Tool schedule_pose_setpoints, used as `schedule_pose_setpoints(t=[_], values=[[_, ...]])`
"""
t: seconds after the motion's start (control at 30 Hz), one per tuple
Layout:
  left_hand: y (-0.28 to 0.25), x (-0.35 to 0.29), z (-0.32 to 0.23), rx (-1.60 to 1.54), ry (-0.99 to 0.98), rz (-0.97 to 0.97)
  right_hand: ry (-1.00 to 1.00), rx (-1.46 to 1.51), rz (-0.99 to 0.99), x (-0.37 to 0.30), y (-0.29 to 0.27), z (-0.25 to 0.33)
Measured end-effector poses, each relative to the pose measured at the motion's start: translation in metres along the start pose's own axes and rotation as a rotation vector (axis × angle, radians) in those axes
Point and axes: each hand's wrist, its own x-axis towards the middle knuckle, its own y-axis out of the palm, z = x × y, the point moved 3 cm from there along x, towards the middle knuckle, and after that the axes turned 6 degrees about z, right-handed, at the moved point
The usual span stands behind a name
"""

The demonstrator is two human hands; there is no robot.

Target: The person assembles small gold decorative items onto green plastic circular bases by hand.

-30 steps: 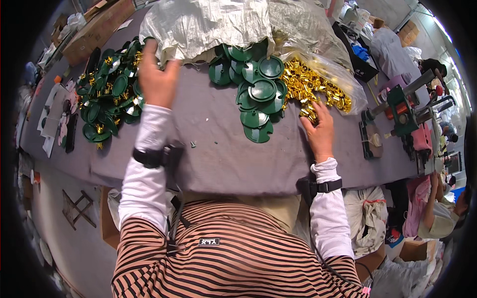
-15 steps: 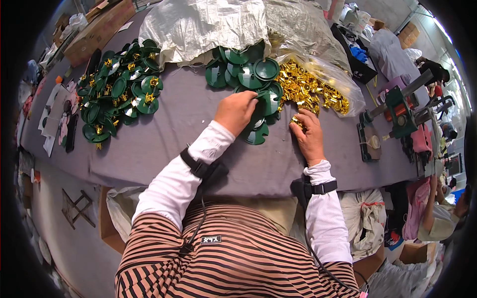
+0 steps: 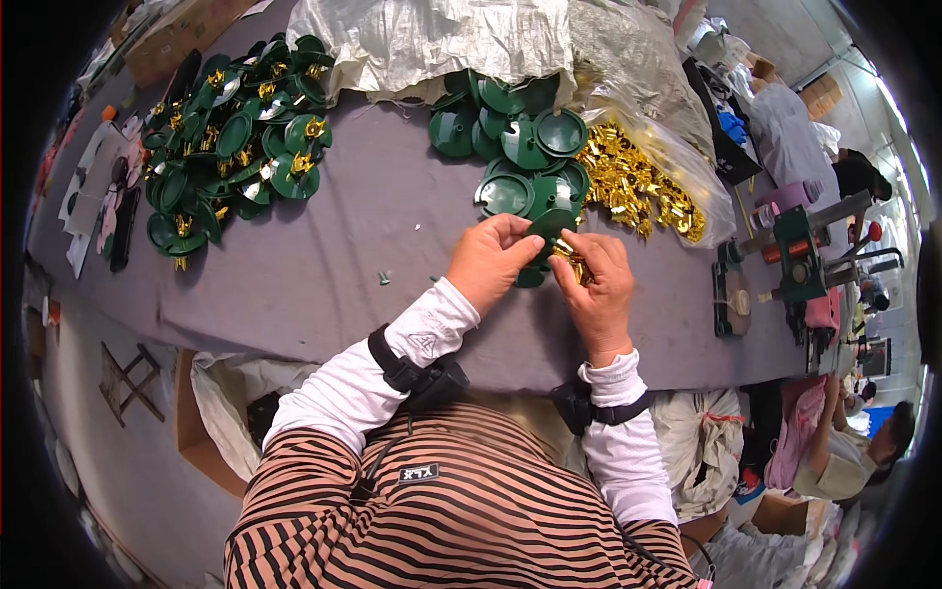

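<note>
My left hand (image 3: 491, 259) is closed on the edge of a green plastic disc (image 3: 552, 225), thumb and fingers pinching it. My right hand (image 3: 597, 285) meets it from the other side, its fingers closed round shiny gold metal clips (image 3: 570, 252) pressed near the disc. How many clips it holds is hidden. Just beyond my hands lies a pile of plain green discs (image 3: 525, 137), some with a notch. To its right is a heap of loose gold clips (image 3: 638, 182). At the left lies a larger pile of green discs fitted with gold clips (image 3: 240, 137).
A clear plastic bag (image 3: 711, 187) borders the gold heap, with a white woven sack (image 3: 442, 44) at the back. A green hand press (image 3: 800, 250) stands on the right. Small green bits (image 3: 384, 279) lie on the grey cloth (image 3: 294, 285). Another person (image 3: 844, 456) is at far right.
My left hand has lifted a green disc from the pile and come nearer. My right hand has left the gold heap with clips and moved in to meet the disc.
</note>
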Motion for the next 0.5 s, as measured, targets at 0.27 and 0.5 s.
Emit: schedule_pose_setpoints(t=[0.27,0.5], values=[[0.009,-0.014,-0.01,0.508,0.171,0.069,0.074,0.025,-0.037,-0.007,0.009,-0.007],[0.01,-0.017,-0.02,0.889,0.623,0.14,0.605,0.792,-0.1,-0.027,0.018,-0.013]])
